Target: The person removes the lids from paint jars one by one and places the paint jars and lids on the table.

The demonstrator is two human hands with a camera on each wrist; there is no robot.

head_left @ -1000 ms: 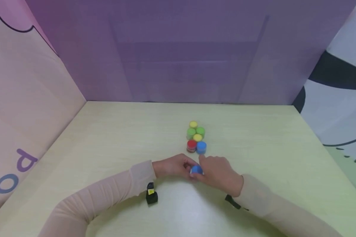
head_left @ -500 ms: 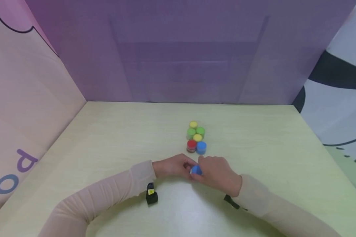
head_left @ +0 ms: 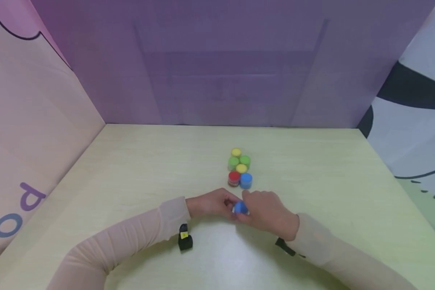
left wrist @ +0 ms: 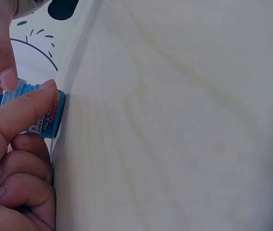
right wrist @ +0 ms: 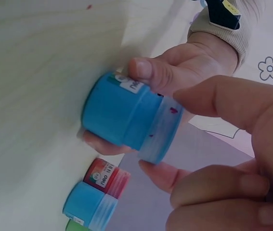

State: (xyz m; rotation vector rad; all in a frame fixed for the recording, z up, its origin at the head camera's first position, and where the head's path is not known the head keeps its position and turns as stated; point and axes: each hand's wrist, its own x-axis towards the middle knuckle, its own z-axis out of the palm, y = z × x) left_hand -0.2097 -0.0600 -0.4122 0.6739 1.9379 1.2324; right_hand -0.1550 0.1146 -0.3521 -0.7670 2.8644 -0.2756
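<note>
A small blue paint jar is held between both hands in the head view. My left hand grips its labelled body, with the thumb along one side and fingers on the other. In the right wrist view the jar lies tilted, its translucent lid facing my right hand. That hand pinches the lid's rim between thumb and finger; the lid is on the jar. In the left wrist view my left hand partly covers the jar.
Beyond the hands on the pale tabletop stand a red jar and another blue jar. Yellow and green jars cluster behind them. A purple panel closes the back, with printed panels at the sides.
My right hand shifts slightly left, then back right, at the jar's lid. My left hand and the standing jars stay in place.
</note>
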